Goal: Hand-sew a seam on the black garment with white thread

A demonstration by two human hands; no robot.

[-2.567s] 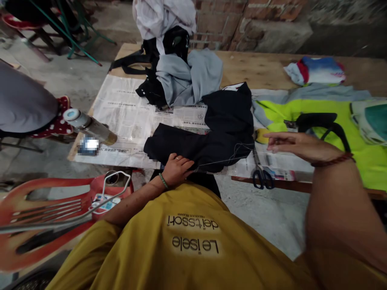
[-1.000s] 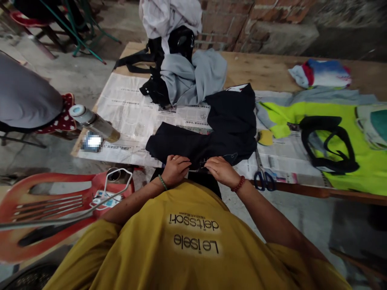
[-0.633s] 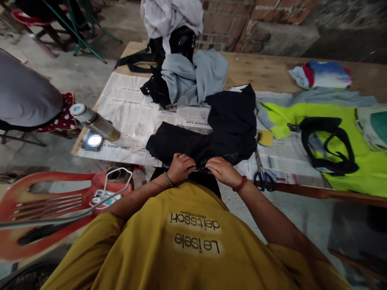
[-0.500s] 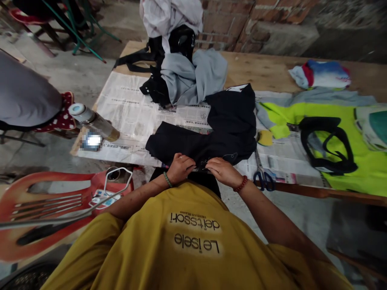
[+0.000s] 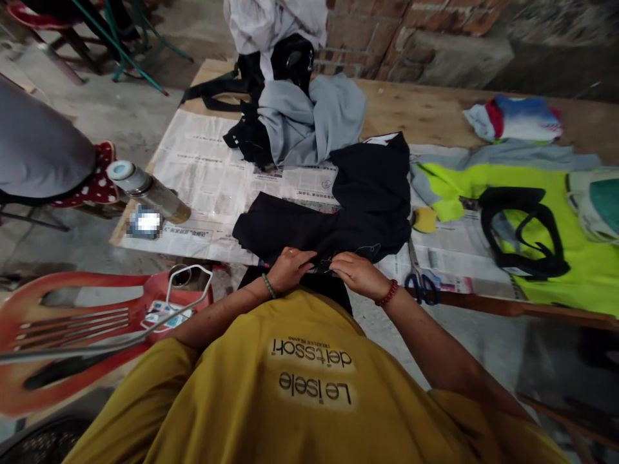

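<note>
A dark navy garment [image 5: 372, 187] lies bunched along the table's front edge, its near edge between my two hands. My left hand [image 5: 289, 267] is closed on that edge, fingers pressed to the cloth. Opposite it, my right hand [image 5: 356, 272] pinches a thin, needle-like thing at the fingertips, too small to see clearly. A loop of pale thread [image 5: 371, 249] lies on the cloth just beyond my right hand. Blue-handled scissors [image 5: 420, 283] rest to the right, over the table edge. Close behind them is a round yellow piece [image 5: 424, 220].
Newspaper [image 5: 193, 154] covers much of the wooden table. Grey cloth [image 5: 333, 116] and a black bag lie behind; a bottle [image 5: 149, 193] stands left. On the right are a yellow-green garment [image 5: 585, 270], a black strap [image 5: 522, 251] and a helmet. A red chair [image 5: 72, 290] stands beside me.
My hands stay at the cloth's edge; the left fingers have shifted slightly right, towards the right hand. The garment lies almost the same.
</note>
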